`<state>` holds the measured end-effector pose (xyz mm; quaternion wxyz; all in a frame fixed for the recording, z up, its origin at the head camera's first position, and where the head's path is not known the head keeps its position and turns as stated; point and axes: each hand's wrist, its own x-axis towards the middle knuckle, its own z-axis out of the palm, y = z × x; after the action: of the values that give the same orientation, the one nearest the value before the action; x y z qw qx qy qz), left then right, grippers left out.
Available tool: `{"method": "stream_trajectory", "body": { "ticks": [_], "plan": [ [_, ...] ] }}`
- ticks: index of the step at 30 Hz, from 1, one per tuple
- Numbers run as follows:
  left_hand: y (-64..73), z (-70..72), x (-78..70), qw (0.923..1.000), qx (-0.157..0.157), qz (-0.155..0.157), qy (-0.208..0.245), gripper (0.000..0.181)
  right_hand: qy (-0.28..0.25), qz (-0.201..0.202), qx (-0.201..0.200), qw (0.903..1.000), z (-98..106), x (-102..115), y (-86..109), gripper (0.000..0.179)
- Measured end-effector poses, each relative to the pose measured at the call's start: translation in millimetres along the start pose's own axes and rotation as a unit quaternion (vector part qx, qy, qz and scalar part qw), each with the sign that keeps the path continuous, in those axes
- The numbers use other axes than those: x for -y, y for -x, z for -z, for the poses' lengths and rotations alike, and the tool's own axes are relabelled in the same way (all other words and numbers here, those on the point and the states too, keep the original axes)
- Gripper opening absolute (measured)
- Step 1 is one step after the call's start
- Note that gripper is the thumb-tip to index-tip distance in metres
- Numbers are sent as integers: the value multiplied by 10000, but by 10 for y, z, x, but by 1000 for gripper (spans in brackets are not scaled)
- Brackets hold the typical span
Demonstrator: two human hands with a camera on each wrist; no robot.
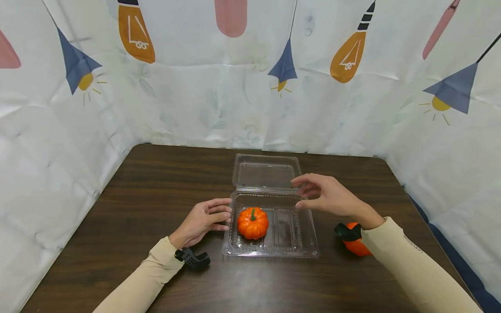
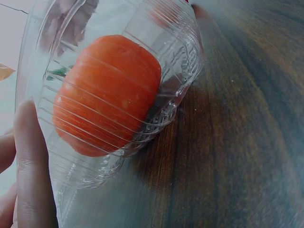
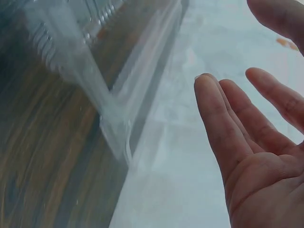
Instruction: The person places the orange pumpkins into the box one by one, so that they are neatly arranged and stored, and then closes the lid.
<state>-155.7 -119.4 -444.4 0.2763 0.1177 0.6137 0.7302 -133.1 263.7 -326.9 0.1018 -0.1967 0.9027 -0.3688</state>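
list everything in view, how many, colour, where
container: 1, clear, lid open, on table
pumpkin: 1, orange, in container's left half
partly hidden object: 1, orange, right of container
table: 1, dark brown, beneath container
printed cloth: count unclear, mostly white, around table
strip: 1, dark blue, past table's right edge
wrist devices: 2, black, by the sleeves
sleeves: 2, cream, lower left and right
left hand: 1, bare, at container's left edge
right hand: 1, bare, over container's right side
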Motion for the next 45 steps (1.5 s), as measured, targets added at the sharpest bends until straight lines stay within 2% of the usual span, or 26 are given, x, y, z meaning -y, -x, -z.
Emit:
{"method": "stream_trajectory", "body": {
  "ticks": [6, 15, 32, 38, 45],
  "plan": [
    [2, 6, 6, 10000, -12, 49, -30, 65, 96, -404, -318, 9986, 150, -83, 187, 58],
    [-15, 15, -1, 10000, -3, 38, -25, 65, 176, -459, -664, 9966, 343, -236, 418, 57],
    [-36, 23, 18, 10000, 4, 75, -19, 65, 416, -824, -1174, 9888, 503, -556, 854, 52],
    [-43, 14, 9, 10000, 6, 62, 2, 64, 275, -941, -1175, 9882, 517, -679, 1009, 52],
    [-36, 23, 5, 10000, -28, 76, -20, 64, 162, -953, -913, 9911, 489, -798, 1138, 51]
  ]
}}
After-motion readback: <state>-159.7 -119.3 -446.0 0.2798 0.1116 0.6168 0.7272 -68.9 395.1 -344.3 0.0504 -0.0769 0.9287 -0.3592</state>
